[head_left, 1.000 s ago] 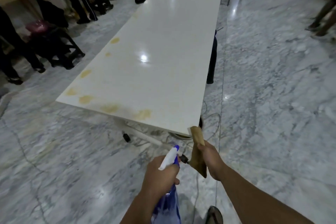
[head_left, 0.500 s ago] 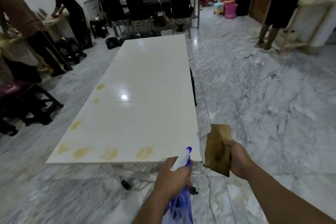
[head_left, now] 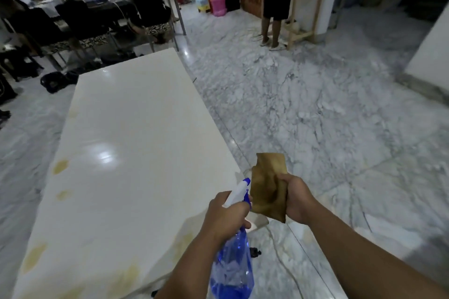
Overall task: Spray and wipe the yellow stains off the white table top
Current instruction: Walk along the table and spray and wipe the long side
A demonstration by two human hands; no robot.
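A long white table top (head_left: 136,128) stretches away from me. Yellow stains (head_left: 60,166) dot its left edge, and more of them (head_left: 34,256) line the near end. My left hand (head_left: 227,216) grips a blue spray bottle (head_left: 233,267) with a white and blue nozzle, held over the table's near right corner. My right hand (head_left: 295,198) holds a folded brown cloth (head_left: 268,184) just off the table's right edge, beside the nozzle.
Marble floor (head_left: 315,116) spreads to the right. A person (head_left: 277,0) stands at a wooden stand at the back. Black chairs (head_left: 80,24) and a seated person crowd a desk beyond the table's far end. A cable (head_left: 284,262) lies on the floor below my hands.
I have come closer to the table, and its near end now lies under my left arm. Both hands have risen, and the cloth sits nearer the nozzle.
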